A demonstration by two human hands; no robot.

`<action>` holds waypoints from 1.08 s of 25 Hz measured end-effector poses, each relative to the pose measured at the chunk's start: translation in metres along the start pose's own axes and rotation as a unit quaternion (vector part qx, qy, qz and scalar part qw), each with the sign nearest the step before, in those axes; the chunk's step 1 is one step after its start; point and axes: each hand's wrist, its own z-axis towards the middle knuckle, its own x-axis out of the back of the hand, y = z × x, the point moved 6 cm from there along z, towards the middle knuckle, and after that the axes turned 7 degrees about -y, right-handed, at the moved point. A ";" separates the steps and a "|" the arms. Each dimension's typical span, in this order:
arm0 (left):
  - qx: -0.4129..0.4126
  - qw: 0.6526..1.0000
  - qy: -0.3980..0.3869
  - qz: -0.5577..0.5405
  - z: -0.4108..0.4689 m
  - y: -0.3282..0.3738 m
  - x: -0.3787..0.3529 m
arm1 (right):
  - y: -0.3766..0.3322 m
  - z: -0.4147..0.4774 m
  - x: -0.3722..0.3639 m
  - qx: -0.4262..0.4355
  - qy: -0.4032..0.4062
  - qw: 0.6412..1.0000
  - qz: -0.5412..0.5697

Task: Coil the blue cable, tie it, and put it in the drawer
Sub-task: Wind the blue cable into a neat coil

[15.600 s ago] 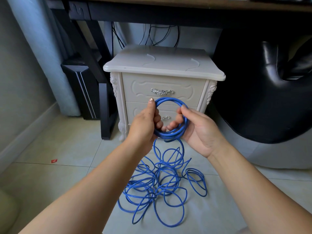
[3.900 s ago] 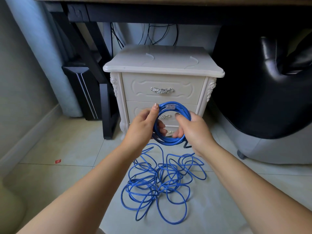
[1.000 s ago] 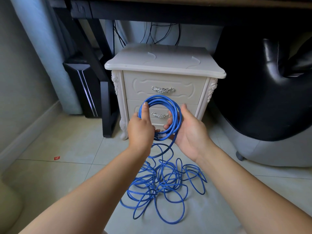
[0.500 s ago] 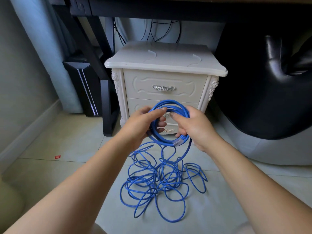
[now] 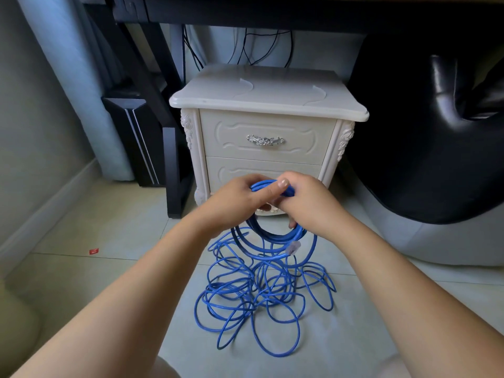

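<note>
Head view: left hand [image 5: 236, 203] and right hand [image 5: 309, 207] both curled round the coil of blue cable [image 5: 273, 236]; loose loops [image 5: 231, 286] lay on the floor [image 5: 95, 285].

Floor tangle of blue cable [image 5: 227, 288] before closed nightstand drawers [image 5: 300, 137]; desk leg [image 5: 172, 173] left, black chair [image 5: 422, 159] right

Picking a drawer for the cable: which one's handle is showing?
Upper drawer: silver handle shows; the lower drawer's hides behind the left hand and right hand gripping the blue cable.

Head-worn view, facing down-forward, close above floor [image 5: 81, 282]
</note>
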 end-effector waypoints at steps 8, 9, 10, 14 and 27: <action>0.024 0.978 0.148 -0.146 0.006 -0.015 0.004 | 0.011 0.000 -0.001 -0.018 0.001 0.930 0.366; 0.044 0.970 0.180 -0.156 0.006 -0.018 0.008 | 0.011 -0.002 -0.003 -0.017 -0.017 0.915 0.402; 0.067 0.961 0.211 -0.166 0.005 -0.022 0.012 | 0.012 -0.004 -0.006 -0.016 -0.040 0.901 0.432; 0.110 0.924 0.268 -0.249 0.004 -0.033 0.020 | 0.011 -0.013 -0.015 0.031 -0.167 0.837 0.521; 0.084 0.912 0.283 -0.285 -0.006 -0.031 0.005 | 0.017 -0.006 -0.015 -0.055 0.050 0.907 0.415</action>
